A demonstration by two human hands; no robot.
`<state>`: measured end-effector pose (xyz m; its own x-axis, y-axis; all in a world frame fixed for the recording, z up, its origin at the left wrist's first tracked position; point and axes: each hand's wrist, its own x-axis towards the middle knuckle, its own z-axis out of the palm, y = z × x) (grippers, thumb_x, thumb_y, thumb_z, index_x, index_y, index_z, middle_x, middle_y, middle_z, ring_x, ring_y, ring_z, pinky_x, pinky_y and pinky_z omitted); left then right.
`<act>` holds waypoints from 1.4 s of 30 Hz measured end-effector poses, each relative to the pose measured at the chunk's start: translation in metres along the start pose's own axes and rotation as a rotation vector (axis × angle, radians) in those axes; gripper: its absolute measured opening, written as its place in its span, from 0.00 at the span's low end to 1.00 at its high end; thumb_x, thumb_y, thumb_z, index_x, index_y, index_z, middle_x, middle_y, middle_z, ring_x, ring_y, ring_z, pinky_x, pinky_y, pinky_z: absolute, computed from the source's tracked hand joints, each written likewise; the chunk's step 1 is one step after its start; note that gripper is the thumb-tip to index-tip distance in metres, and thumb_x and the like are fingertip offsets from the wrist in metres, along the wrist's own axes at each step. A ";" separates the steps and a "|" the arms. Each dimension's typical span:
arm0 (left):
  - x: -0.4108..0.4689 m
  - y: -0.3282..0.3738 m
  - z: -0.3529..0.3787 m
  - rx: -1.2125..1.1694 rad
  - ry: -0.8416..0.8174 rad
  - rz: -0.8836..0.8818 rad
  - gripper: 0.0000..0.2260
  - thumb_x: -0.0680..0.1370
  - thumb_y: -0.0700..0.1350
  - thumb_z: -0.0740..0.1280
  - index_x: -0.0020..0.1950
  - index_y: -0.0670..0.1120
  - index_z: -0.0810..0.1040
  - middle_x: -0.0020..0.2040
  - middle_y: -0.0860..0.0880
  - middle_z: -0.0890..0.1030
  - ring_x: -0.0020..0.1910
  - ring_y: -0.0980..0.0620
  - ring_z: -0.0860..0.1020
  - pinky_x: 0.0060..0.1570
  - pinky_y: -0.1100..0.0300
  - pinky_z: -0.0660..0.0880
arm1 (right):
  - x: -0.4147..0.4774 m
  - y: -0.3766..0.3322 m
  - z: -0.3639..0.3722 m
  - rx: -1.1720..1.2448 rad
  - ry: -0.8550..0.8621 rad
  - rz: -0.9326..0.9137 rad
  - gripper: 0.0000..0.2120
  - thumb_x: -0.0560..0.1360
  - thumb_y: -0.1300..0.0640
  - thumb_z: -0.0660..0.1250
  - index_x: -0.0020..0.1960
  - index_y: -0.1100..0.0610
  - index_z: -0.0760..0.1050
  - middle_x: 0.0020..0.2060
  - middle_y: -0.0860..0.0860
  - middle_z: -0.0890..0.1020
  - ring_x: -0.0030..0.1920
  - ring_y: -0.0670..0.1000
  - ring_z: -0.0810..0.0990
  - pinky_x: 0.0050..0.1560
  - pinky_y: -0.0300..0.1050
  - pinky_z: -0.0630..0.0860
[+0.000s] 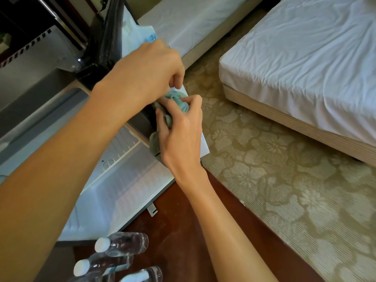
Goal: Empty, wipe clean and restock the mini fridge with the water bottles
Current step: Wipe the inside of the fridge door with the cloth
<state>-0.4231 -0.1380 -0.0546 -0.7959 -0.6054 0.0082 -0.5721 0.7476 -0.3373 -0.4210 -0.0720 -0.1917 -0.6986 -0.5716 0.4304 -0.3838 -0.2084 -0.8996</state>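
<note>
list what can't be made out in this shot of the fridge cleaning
cloth: head view, the left hand and right hand cover most of it, so its full shape is hidden.
water bottles: head view, cut off by the bottom edge, so the count is unclear.
mini fridge: head view, the left forearm hides part of the inside.

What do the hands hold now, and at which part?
A green cloth: the left hand pinches its upper end, the right hand grips its middle.
</note>
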 end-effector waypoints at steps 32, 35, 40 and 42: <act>-0.001 0.009 -0.005 -0.117 -0.071 -0.151 0.15 0.78 0.32 0.65 0.55 0.51 0.79 0.57 0.48 0.75 0.56 0.46 0.77 0.56 0.45 0.77 | -0.086 0.177 0.012 -0.189 -0.137 0.516 0.07 0.81 0.54 0.65 0.55 0.54 0.80 0.53 0.48 0.68 0.52 0.48 0.72 0.57 0.46 0.74; -0.005 0.006 -0.005 -0.085 -0.022 -0.113 0.15 0.78 0.33 0.65 0.50 0.55 0.78 0.54 0.50 0.74 0.55 0.48 0.76 0.48 0.45 0.78 | -0.069 0.144 0.013 -0.137 -0.087 0.396 0.07 0.80 0.54 0.65 0.55 0.53 0.80 0.53 0.46 0.68 0.53 0.46 0.73 0.56 0.46 0.75; -0.006 0.010 -0.010 -0.061 -0.054 -0.099 0.16 0.76 0.30 0.61 0.44 0.54 0.70 0.53 0.50 0.71 0.52 0.47 0.73 0.40 0.49 0.72 | -0.030 0.063 0.009 -0.018 0.029 0.147 0.05 0.79 0.56 0.68 0.54 0.53 0.80 0.54 0.47 0.68 0.55 0.48 0.74 0.55 0.48 0.77; -0.006 0.005 -0.007 -0.073 -0.005 -0.050 0.15 0.75 0.31 0.62 0.45 0.52 0.67 0.51 0.49 0.71 0.47 0.47 0.71 0.35 0.52 0.67 | -0.010 0.027 0.009 0.038 0.075 0.030 0.05 0.78 0.59 0.68 0.53 0.59 0.80 0.53 0.50 0.69 0.53 0.51 0.75 0.53 0.44 0.76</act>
<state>-0.4223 -0.1289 -0.0500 -0.7652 -0.6435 0.0186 -0.6241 0.7344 -0.2667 -0.4193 -0.0793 -0.2209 -0.7529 -0.5174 0.4067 -0.3399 -0.2234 -0.9135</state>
